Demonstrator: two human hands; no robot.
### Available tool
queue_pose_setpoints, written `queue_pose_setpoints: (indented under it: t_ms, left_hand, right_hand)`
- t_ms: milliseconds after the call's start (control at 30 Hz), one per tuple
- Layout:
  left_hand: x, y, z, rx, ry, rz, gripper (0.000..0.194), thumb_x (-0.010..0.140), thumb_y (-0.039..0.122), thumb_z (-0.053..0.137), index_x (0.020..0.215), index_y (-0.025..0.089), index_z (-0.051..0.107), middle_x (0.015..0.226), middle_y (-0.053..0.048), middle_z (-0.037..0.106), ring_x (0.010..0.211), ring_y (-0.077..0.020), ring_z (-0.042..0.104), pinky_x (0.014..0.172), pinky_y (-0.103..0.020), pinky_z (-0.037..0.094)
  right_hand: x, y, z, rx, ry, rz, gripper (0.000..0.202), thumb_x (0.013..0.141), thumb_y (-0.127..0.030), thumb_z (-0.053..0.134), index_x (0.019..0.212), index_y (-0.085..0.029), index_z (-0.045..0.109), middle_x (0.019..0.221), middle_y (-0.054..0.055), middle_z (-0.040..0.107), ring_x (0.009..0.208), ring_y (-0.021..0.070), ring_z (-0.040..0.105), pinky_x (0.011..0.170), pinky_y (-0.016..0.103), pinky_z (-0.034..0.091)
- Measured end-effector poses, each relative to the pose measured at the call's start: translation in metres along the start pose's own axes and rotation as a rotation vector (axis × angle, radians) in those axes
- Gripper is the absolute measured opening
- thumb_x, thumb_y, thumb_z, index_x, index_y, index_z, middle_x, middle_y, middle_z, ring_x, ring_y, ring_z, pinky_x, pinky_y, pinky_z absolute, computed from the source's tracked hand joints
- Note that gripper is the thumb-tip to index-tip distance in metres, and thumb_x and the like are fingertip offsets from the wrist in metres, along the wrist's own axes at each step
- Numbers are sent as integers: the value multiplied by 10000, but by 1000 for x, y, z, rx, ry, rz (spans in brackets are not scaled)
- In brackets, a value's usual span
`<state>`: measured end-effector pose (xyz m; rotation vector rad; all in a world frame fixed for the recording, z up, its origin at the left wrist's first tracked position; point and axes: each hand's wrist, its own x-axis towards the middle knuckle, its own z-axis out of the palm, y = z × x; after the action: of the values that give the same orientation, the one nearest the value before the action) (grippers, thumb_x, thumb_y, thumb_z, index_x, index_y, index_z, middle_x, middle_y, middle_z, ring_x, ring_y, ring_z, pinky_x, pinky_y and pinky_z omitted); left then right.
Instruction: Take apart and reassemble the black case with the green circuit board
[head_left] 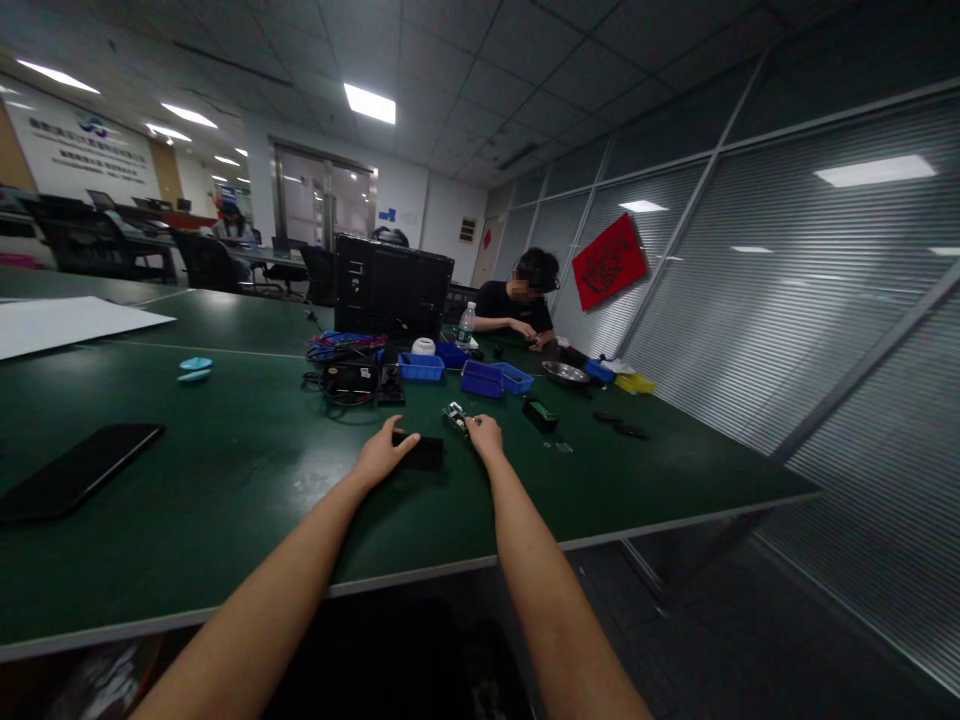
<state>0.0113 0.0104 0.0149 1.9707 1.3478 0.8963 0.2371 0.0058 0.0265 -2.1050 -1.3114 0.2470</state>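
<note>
At the far left, low down, a flat black slab (79, 470) lies on the green table (247, 510), and two little blue things (195, 370) sit above it. Near the middle, the left hand (381, 455) is at the left end of a small black box (426, 454). Its thumb and fingers are part way open, and I can't tell if they grip the box or just touch it. It would be good to keep that box flat and still, with a soft hold. Just right of the middle is the little board with bits on it (454, 414), tipped up a bit. The right hand (486, 436) has its fingertips pinched close on the near right end of it. Best to hold it by the edges, go slow, and not push on the tiny bits, as they might bend or snap. More to the right, a black and green block (540, 414) sits near that hand, so the elbow and wrist should take care not to bump it
</note>
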Motion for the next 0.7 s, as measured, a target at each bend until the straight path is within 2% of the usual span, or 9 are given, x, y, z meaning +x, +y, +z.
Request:
queue_pose_setpoints:
  t_ms: [67,167,300,367,467,567,633,700]
  left_hand:
    - [0,0,-6,-30,-43,8,738,699,536,520,1310,185,303,1123,-92,578,976,-212,560,851,-303,400]
    - [-2,0,-14,-79,-121,28,835,632,505,602,1332,192,274,1161,-98,551,999,-215,552,871,-308,396]
    - [-5,1,-21,-167,-190,67,916,563,418,681,1345,192,261,1171,-95,538,1003,-206,552,890,-309,395]
    - [-5,1,-23,-173,-215,89,941,543,363,700,1352,190,250,1169,-93,537,999,-202,554,893,-305,396]
    - [-6,1,-23,-154,-243,110,959,535,285,702,1362,189,226,1179,-89,532,1011,-197,547,902,-299,391]
    - [-5,0,-21,-122,-240,113,945,541,246,689,1363,186,226,1191,-90,526,1016,-193,544,906,-294,389]
    - [-5,-1,-21,-108,-229,115,934,545,245,686,1360,190,235,1187,-88,531,1009,-189,548,903,-289,390]
    - [-4,-2,-20,-104,-222,118,929,546,249,687,1358,195,240,1181,-82,538,1005,-185,551,903,-283,389]
  right_hand:
    - [0,3,-3,-32,34,-11,394,787,-444,427,1008,-177,614,1009,102,614,958,216,550,784,285,396]
    - [-2,5,-5,-72,63,-27,514,723,-522,495,1094,-175,571,1078,125,571,1007,239,518,819,314,384]
    - [-1,6,-2,-118,70,-23,494,657,-413,606,1098,-194,565,1088,117,555,996,234,521,818,305,384]
    - [1,7,0,-81,70,-27,423,672,-361,597,1060,-196,584,1057,93,580,972,212,537,809,280,388]
    - [6,7,0,33,32,-29,351,755,-409,497,989,-177,617,998,76,620,929,193,564,770,253,401]
    - [7,8,-2,46,1,-9,420,827,-451,353,926,-163,644,955,96,634,906,209,574,752,272,405]
    - [6,8,-3,23,14,-17,452,820,-482,355,968,-158,632,983,109,622,920,218,565,769,286,400]
    - [4,7,-3,4,43,-45,499,769,-520,437,1060,-145,590,1043,122,593,957,224,544,802,292,391]
